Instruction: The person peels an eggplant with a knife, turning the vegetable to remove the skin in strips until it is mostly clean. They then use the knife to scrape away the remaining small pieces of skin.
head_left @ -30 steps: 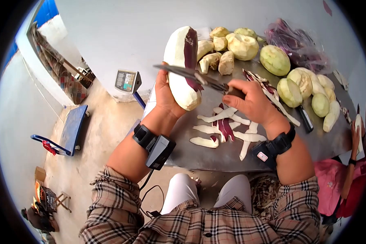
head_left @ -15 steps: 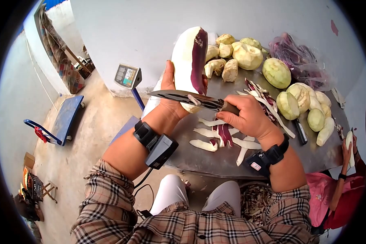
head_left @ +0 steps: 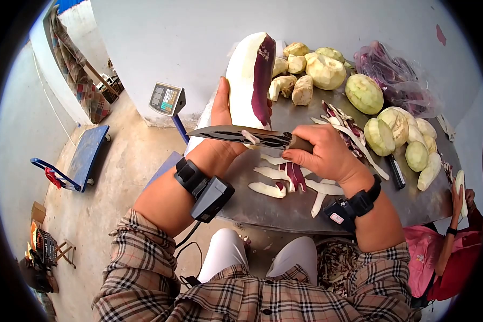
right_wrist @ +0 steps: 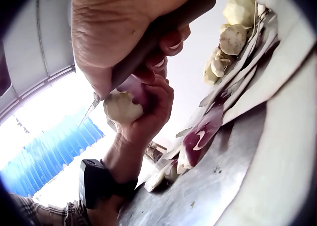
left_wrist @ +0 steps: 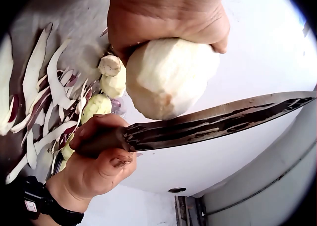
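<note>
My left hand (head_left: 218,151) holds a large, mostly peeled eggplant (head_left: 244,80) upright from behind and below, thumb along its left side. One purple strip of skin (head_left: 262,80) runs down its right side; the rest is pale flesh. My right hand (head_left: 330,153) grips the dark handle of a long knife (head_left: 225,136). The blade lies across in front of the eggplant's lower end, pointing left, and a small scrap of peel (head_left: 250,136) sticks to it. In the left wrist view, the blade (left_wrist: 213,122) passes close by the eggplant's rounded pale end (left_wrist: 166,80).
Thick peelings (head_left: 292,177) lie on the metal table (head_left: 241,206) under my hands. Peeled vegetables (head_left: 326,71), a plastic bag of purple eggplants (head_left: 394,80) and a black-handled knife (head_left: 396,173) are farther back. Another person's hand (head_left: 458,199) holds a pale piece at right. A scale display (head_left: 167,99) stands left.
The knife has come down from the eggplant's middle to its lower end, and the eggplant stands more upright. Over the last half second both hands have barely moved.
</note>
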{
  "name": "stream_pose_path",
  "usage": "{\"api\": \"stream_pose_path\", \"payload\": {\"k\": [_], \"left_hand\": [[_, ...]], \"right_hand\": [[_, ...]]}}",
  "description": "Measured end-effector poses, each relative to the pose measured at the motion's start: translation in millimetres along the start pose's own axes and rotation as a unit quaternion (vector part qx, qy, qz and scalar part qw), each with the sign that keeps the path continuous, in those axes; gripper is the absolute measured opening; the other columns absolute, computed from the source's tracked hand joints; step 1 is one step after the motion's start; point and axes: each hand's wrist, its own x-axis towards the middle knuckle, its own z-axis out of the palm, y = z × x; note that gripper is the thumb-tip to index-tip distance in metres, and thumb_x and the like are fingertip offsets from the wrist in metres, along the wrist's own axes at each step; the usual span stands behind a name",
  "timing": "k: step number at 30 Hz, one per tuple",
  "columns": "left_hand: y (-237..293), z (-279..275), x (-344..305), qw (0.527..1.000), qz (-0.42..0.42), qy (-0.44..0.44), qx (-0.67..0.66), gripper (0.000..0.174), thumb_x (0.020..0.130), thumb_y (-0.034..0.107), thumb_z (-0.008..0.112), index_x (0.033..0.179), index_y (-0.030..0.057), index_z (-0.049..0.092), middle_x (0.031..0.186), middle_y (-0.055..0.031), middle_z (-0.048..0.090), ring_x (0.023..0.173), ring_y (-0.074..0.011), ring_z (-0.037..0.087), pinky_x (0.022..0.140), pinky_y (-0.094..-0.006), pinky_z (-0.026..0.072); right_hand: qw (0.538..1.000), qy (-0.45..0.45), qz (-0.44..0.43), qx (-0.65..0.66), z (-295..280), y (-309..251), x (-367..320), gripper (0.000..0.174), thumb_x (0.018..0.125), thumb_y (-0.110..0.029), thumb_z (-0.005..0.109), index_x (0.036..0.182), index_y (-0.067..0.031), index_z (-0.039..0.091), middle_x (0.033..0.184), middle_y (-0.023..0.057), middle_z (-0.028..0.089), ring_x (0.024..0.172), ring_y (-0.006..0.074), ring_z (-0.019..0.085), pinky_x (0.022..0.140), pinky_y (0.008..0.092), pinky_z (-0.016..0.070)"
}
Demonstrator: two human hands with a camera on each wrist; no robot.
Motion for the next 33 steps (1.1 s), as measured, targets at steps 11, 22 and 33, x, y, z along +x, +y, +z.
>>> {"api": "stream_pose_path", "payload": {"k": [11,22,33], "left_hand": [[-1.3,-0.8,-0.5,1.000,0.010,-0.003,-0.001,0.073,0.090,0.065,0.028,0.115,-0.0009,0.048,0.086,-0.0162,0.060,0.073,-0.0283,0.063,0.061,-0.0362,0.0540],[-4.3,-2.8,0.7,0.999,-0.012,0.009,-0.041,0.073,0.089,0.065,0.028,0.120,0.0006,0.045,0.090,-0.0184,0.058,0.080,-0.0298,0.061,0.070,-0.0384,0.0532],[-8.2,0.3,-1.2,0.998,-0.042,-0.042,-0.014,0.075,0.088,0.067,0.030,0.118,0.0015,0.050,0.088,-0.0189,0.062,0.077,-0.0285,0.064,0.068,-0.0401,0.0550]], "right_hand": [[0.999,0.014,-0.042,-0.004,4.4,4.2,-1.5,0.035,0.075,-0.031,0.073,0.072,-0.0002,0.055,0.060,0.0125,0.051,0.053,0.0299,0.048,0.050,0.0344,0.0388],[0.999,0.029,-0.043,0.007,4.5,4.0,-0.9,0.038,0.076,-0.033,0.073,0.074,0.0003,0.055,0.059,0.0123,0.050,0.050,0.0273,0.046,0.049,0.0330,0.0387],[0.998,0.039,-0.048,-0.013,4.3,-0.5,-0.1,0.039,0.075,-0.039,0.072,0.068,-0.0036,0.056,0.059,0.0111,0.054,0.053,0.0300,0.052,0.050,0.0355,0.0414]]}}
